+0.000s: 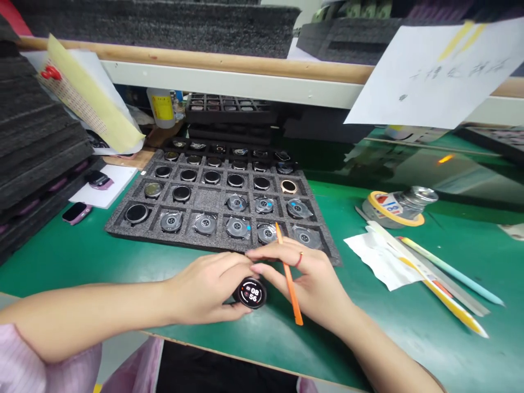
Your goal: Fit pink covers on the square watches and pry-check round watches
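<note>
My left hand (208, 286) grips a round black smartwatch (250, 293) at the table's front edge, its lit face showing the time. My right hand (305, 278) holds a thin orange plastic stick (290, 283) between its fingers, and its fingertips rest near the top of the watch. Just behind my hands lies a grey foam tray (207, 199) with rows of square pockets. These hold several round watch bodies, many of them in clear film. One pocket near the middle shows no watch.
On the green mat at right stand a tape roll with a metal canister (395, 207), white paper (380, 256), a steel ruler (434, 270) and pens (450, 278). Pink-strapped watches (77, 213) and dark foam stacks (36, 131) lie left. A paper sheet (434, 73) hangs upper right.
</note>
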{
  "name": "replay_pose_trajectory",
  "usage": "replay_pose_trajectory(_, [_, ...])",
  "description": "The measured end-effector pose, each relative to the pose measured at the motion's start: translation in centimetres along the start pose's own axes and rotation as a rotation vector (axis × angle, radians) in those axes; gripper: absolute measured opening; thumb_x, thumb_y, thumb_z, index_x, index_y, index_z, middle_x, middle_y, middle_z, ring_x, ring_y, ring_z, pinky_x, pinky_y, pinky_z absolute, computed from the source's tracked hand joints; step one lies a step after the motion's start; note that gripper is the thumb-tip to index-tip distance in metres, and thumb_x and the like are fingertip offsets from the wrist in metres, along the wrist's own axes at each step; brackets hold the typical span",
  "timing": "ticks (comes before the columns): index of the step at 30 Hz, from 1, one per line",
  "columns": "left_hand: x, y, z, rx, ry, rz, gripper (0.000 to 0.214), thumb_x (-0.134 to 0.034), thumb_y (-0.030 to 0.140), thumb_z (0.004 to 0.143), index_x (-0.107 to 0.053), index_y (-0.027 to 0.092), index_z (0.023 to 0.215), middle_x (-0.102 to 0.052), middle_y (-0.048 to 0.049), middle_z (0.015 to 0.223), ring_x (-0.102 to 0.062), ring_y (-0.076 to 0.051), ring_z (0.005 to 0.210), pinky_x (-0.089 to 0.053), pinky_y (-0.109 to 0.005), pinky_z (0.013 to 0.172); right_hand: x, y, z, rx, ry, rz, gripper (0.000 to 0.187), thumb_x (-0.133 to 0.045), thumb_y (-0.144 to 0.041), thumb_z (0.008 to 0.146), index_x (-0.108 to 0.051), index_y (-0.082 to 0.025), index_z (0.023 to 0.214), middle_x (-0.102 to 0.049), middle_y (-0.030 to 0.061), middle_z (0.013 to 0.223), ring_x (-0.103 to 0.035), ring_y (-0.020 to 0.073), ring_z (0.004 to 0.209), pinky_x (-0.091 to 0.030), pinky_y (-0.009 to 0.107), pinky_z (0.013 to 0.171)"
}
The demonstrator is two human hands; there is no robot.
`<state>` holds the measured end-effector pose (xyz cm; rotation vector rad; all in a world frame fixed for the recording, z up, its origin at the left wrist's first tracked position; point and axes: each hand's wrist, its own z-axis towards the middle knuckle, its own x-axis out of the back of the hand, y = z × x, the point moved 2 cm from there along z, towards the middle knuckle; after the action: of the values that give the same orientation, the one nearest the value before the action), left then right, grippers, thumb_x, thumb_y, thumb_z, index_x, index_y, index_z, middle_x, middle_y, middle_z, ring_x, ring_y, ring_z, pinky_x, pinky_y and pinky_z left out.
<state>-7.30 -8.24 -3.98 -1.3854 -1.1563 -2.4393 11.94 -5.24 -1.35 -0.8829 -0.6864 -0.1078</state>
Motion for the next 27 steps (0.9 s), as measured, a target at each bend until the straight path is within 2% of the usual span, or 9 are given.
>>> replay_pose_trajectory(2, [0.2,0.2,0.0,0.0,0.017,-0.082,0.031,-0.064,0.028,0.088,-0.056,0.018,0.116,-0.068,-0.0126,0.117,-0.067,-0.023,0.104,-0.057,-0.037,0.09,-0.1,0.0,0.0,-0.027,0.076,0.033,0.008,-0.068,-0.018,0.089,-0.073,-0.024,0.089,-0.078,-0.0001,0.082,-0.072,0.017,0.073,-0.059,0.033,0.072])
replay_pose_trajectory(5, [0.5,0.4,0.2,0.186,0.059,-0.407,0.038,-0.073,0.026,0.082,-0.054,0.018,0.114,-0.067,-0.0136,0.123,-0.071,-0.018,0.089,-0.06,-0.034,0.081,0.5,0.1,-0.1,-0.14,0.304,0.099,0.007,-0.07,-0.018,0.088,-0.073,-0.025,0.085,-0.077,0.0003,0.081,-0.072,0.0172,0.073,-0.06,0.032,0.071])
replay_pose_trajectory(8, [0.5,0.3,0.6,0.407,0.135,-0.733,0.043,-0.077,0.022,0.076,-0.048,0.019,0.109,-0.072,-0.0059,0.098,-0.068,-0.011,0.067,-0.057,-0.024,0.062,1.0,-0.3,-0.2,-0.182,0.43,0.165,0.008,-0.071,-0.02,0.086,-0.072,-0.026,0.08,-0.076,0.0017,0.081,-0.072,0.0188,0.076,-0.06,0.033,0.071])
replay_pose_trajectory(10, [0.5,0.4,0.8,0.473,0.18,-0.804,0.044,-0.076,0.019,0.075,-0.048,0.019,0.109,-0.07,-0.0017,0.087,-0.066,-0.01,0.066,-0.054,-0.022,0.06,0.7,-0.8,-0.2,-0.163,0.413,0.183,0.009,-0.072,-0.019,0.085,-0.072,-0.026,0.08,-0.075,0.0013,0.079,-0.071,0.0182,0.073,-0.06,0.032,0.068])
replay_pose_trajectory(14, [0.5,0.5,1.0,0.497,0.197,-0.848,0.05,-0.076,0.017,0.075,-0.05,0.018,0.118,-0.07,-0.0031,0.09,-0.067,-0.011,0.071,-0.054,-0.023,0.064,-0.6,-1.7,-0.5,-0.055,0.319,0.153,0.014,-0.073,-0.013,0.084,-0.075,-0.027,0.087,-0.073,0.0001,0.077,-0.068,0.0158,0.067,-0.057,0.028,0.061])
replay_pose_trajectory(17, [0.7,0.6,1.0,0.502,0.178,-0.862,0.053,-0.076,0.016,0.075,-0.053,0.017,0.123,-0.071,-0.0033,0.09,-0.067,-0.011,0.071,-0.055,-0.023,0.066,-1.3,-1.9,-0.6,0.022,0.296,0.084,0.016,-0.073,-0.011,0.084,-0.074,-0.026,0.09,-0.074,0.0004,0.078,-0.067,0.0148,0.064,-0.056,0.027,0.057])
replay_pose_trajectory(22, [0.4,0.8,0.9,0.503,0.175,-0.89,0.053,-0.078,0.015,0.074,-0.056,0.016,0.122,-0.071,-0.003,0.092,-0.066,-0.01,0.071,-0.056,-0.023,0.068,-1.6,-1.6,-0.7,0.097,0.268,-0.061,0.017,-0.071,-0.009,0.086,-0.07,-0.025,0.094,-0.071,0.0016,0.081,-0.068,0.0154,0.07,-0.057,0.029,0.061])
replay_pose_trajectory(25, [0.4,0.5,1.1,0.543,0.164,-0.943,0.044,-0.074,0.025,0.082,-0.057,0.015,0.121,-0.069,-0.0029,0.087,-0.066,-0.01,0.066,-0.057,-0.024,0.063,-1.3,-1.5,-0.7,0.119,0.285,-0.155,0.021,-0.07,-0.01,0.086,-0.068,-0.025,0.1,-0.067,0.0024,0.082,-0.065,0.0159,0.071,-0.056,0.03,0.061])
replay_pose_trajectory(27, [1.1,-0.3,1.5,0.566,0.179,-0.908,0.038,-0.066,0.031,0.089,-0.058,0.015,0.122,-0.07,-0.004,0.086,-0.067,-0.012,0.064,-0.057,-0.025,0.059,-0.9,-1.5,-0.7,0.112,0.318,-0.178,0.024,-0.069,-0.008,0.086,-0.067,-0.025,0.104,-0.065,0.0025,0.083,-0.061,0.0152,0.068,-0.054,0.029,0.059])
